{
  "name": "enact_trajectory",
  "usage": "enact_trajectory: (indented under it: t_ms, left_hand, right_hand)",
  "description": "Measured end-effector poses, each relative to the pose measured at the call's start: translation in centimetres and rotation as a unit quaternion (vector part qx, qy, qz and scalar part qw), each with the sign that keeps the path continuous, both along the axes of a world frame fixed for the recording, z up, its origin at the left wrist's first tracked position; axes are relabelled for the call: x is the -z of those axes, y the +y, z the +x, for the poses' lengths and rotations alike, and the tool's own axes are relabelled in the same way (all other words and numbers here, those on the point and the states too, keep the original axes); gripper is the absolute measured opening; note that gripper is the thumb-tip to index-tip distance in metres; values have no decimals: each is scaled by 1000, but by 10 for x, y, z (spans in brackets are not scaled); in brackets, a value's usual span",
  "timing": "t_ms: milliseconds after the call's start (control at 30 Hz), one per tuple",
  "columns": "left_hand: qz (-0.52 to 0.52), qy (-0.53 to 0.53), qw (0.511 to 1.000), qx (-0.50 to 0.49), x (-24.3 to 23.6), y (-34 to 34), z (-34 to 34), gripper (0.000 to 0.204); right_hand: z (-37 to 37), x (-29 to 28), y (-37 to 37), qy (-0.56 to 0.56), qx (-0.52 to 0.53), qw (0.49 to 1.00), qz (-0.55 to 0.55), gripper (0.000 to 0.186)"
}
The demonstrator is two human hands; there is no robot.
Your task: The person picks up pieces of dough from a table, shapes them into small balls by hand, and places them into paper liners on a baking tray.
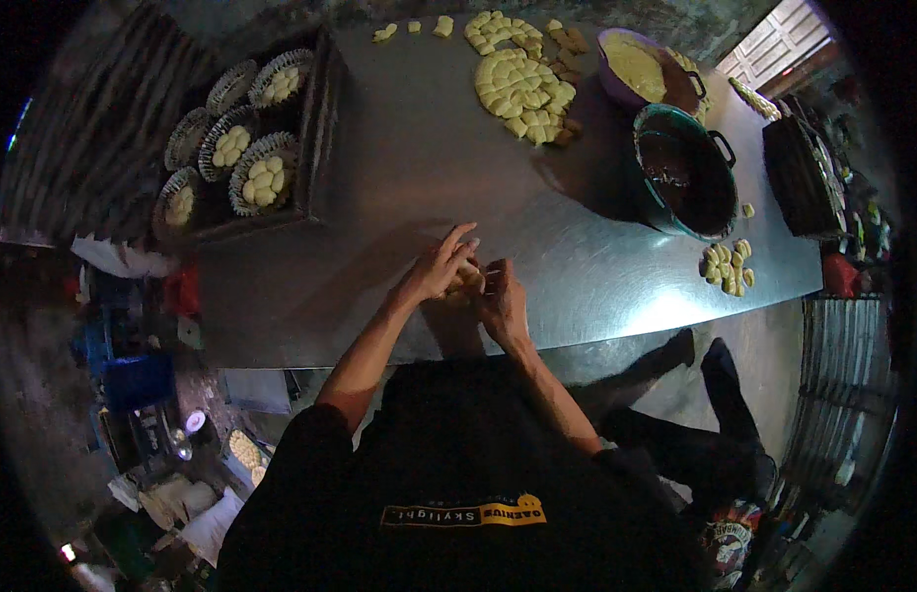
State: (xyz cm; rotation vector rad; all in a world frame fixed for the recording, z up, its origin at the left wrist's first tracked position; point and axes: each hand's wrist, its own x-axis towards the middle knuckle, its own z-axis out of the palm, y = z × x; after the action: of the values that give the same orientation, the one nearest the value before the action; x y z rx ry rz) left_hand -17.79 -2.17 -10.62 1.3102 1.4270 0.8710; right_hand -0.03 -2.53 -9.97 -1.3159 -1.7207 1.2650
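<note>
Both hands meet above the steel table (399,197) near its front edge, around a piece of dough (466,282) that their fingers partly hide. My left hand (440,264) curls over it, index finger raised. My right hand (503,301) is closed at its right side, fingertips pinched on it. To the right lies a cluster of small dough pieces (727,264). Farther back are flat rounds of cut dough (522,84). At the left, fluted paper cups (197,138), several holding grouped dough balls (266,182), sit in a dark tray (320,148).
A teal tub (641,173) with dark contents and a purple bowl (611,69) of pale mixture stand back right. Dark stacked trays (794,178) sit at the right end. A person in dark clothing (730,414) is at lower right. Sacks (197,513) lie lower left.
</note>
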Motion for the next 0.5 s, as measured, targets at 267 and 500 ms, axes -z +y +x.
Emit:
enact_trajectory:
  t_ms: [267,500]
  left_hand:
    - [107,-63,975,-187,-5,-19,-41,53]
    - [79,-190,932,-298,-25,-110,-85,49]
  right_hand:
    - [-20,-4,-24,-274,-44,938,207,66]
    - [-42,40,-8,-362,-189,860,307,64]
